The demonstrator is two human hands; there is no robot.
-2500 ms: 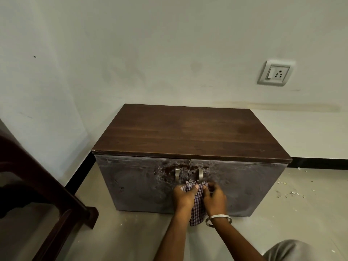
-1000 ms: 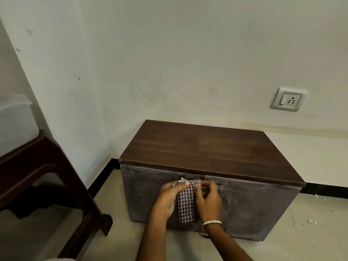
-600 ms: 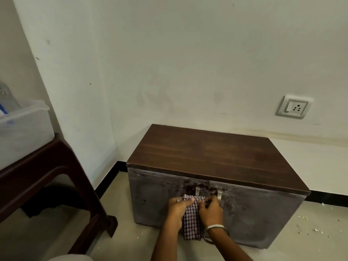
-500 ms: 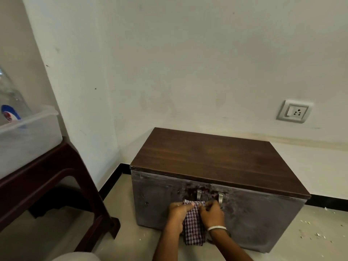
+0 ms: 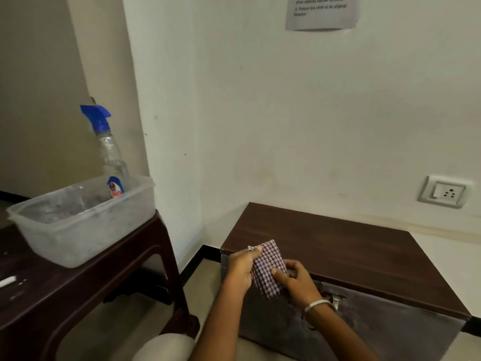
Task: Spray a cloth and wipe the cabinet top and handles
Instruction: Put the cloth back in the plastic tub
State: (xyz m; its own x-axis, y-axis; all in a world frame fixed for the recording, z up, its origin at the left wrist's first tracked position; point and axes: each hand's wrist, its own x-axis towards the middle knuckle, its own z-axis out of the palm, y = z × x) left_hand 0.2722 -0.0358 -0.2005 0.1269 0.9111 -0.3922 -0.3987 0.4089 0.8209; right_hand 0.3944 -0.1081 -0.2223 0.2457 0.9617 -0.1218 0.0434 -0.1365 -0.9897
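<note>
Lifted from the handles, the folded purple-checked cloth [image 5: 268,269] now sits pinched in my left hand [image 5: 240,269] and right hand [image 5: 296,281], both grips closed, above the dark wooden cabinet top [image 5: 351,251]. Wiping looks done, I judge; returning the cloth remains.

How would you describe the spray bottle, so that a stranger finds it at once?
Look left of the wooden-topped cabinet to the dark brown side table. A clear plastic tub sits on it, and the spray bottle stands in the tub's far corner. It is the only tall item there: transparent, with a blue trigger head.
</note>
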